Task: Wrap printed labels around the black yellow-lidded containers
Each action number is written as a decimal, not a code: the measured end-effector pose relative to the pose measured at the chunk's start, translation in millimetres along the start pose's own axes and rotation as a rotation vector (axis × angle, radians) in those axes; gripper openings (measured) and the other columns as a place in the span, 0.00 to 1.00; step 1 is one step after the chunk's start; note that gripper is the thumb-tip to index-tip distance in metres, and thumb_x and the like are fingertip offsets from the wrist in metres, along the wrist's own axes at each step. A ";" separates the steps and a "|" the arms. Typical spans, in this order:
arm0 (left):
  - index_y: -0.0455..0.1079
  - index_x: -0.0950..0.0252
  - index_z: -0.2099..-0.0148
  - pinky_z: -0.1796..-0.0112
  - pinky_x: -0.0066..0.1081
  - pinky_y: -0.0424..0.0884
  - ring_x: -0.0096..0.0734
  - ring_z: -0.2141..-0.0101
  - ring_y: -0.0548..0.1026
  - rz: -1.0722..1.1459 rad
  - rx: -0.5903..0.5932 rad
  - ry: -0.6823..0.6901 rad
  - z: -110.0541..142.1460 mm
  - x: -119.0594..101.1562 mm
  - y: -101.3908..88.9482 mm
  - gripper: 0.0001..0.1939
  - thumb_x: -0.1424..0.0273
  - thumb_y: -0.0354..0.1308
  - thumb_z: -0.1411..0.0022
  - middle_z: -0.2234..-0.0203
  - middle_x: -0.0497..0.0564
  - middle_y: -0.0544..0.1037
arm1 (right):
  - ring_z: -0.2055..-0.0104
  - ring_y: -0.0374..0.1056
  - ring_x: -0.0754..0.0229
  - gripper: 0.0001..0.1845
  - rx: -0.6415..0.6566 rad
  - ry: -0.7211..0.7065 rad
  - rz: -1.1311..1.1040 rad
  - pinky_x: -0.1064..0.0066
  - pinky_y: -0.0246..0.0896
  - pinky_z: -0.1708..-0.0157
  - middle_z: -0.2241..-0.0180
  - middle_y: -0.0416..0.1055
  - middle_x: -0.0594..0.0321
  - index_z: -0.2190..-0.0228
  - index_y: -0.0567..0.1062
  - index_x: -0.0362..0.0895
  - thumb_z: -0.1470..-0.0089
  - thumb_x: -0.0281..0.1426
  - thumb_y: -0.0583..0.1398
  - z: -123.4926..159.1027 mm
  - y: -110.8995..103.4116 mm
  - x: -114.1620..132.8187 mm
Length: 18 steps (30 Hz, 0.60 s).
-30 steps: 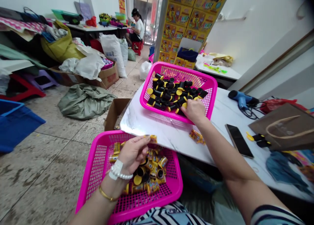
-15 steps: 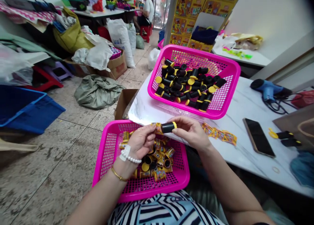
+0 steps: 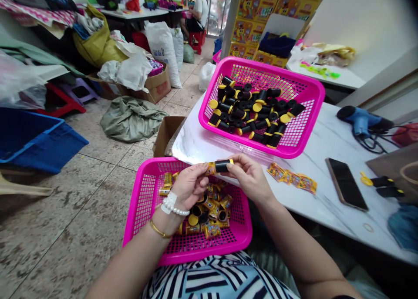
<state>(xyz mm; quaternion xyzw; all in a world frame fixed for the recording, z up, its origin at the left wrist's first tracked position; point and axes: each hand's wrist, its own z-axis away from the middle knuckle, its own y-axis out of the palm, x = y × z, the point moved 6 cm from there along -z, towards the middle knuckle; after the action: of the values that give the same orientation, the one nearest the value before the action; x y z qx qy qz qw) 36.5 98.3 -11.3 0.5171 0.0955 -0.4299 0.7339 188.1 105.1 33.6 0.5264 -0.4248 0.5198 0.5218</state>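
Note:
Between my hands is a small black tube [image 3: 222,166] with a yellow end, partly inside a yellow printed sleeve [image 3: 211,168]. My left hand [image 3: 191,182] pinches the sleeve, closed on it. My right hand [image 3: 250,177] grips the tube by its yellow end with thumb and fingers. Below them a pink basket [image 3: 143,216] holds several tubes in printed sleeves [image 3: 212,231]. On the table, a second pink basket [image 3: 308,129] holds many bare black tubes with yellow ends [image 3: 261,112]. Flat printed sleeves [image 3: 292,179] lie on the table beside my right hand.
The white marbled table [image 3: 326,220] carries a phone [image 3: 346,183], a blue heat gun [image 3: 364,118] and two black tubes [image 3: 385,186]. At left are a blue crate [image 3: 42,138] and a green sack [image 3: 130,118]. A person [image 3: 197,11] sits far back.
My right hand has come from the upper basket with a black tube to my left hand. The tube has gone into the sleeve, a bit deeper since half a second ago.

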 end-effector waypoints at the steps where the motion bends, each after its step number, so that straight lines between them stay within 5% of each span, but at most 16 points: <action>1: 0.72 0.72 0.66 0.89 0.13 0.47 0.10 0.86 0.59 0.029 -0.002 -0.014 -0.7 0.3 -0.4 0.09 0.74 0.68 0.47 0.77 0.45 0.72 | 0.68 0.75 0.63 0.15 -0.027 0.009 -0.023 0.65 0.76 0.59 0.70 0.75 0.66 0.68 0.73 0.44 0.51 0.41 0.68 0.0 -1.7 -2.1; 8: 0.71 0.73 0.66 0.90 0.12 0.49 0.10 0.86 0.61 0.196 0.018 -0.067 -3.1 1.5 6.4 0.01 0.81 0.60 0.41 0.76 0.47 0.73 | 0.71 0.75 0.63 0.16 -0.060 0.006 -0.125 0.65 0.76 0.61 0.70 0.75 0.67 0.66 0.73 0.44 0.51 0.40 0.68 1.0 -1.1 -9.5; 15: 0.68 0.71 0.68 0.91 0.14 0.50 0.12 0.88 0.60 0.237 -0.064 -0.097 -2.7 -1.0 4.5 0.10 0.79 0.52 0.33 0.77 0.48 0.74 | 0.67 0.75 0.62 0.12 -0.085 -0.298 0.411 0.69 0.72 0.63 0.62 0.79 0.60 0.59 0.74 0.45 0.48 0.31 0.64 9.5 -1.6 8.4; 18: 0.68 0.70 0.69 0.91 0.15 0.50 0.13 0.88 0.59 0.217 -0.082 -0.099 -2.6 -1.0 2.0 0.11 0.78 0.51 0.32 0.79 0.47 0.73 | 0.65 0.76 0.61 0.14 -0.031 -0.356 0.459 0.67 0.72 0.61 0.56 0.78 0.58 0.59 0.73 0.46 0.49 0.29 0.64 11.0 1.0 12.4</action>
<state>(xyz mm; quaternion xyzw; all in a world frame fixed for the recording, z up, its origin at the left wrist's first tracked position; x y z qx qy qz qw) 38.1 101.3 -10.5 0.4721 0.0203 -0.3684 0.8006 189.5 95.3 47.0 0.4914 -0.6256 0.5172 0.3158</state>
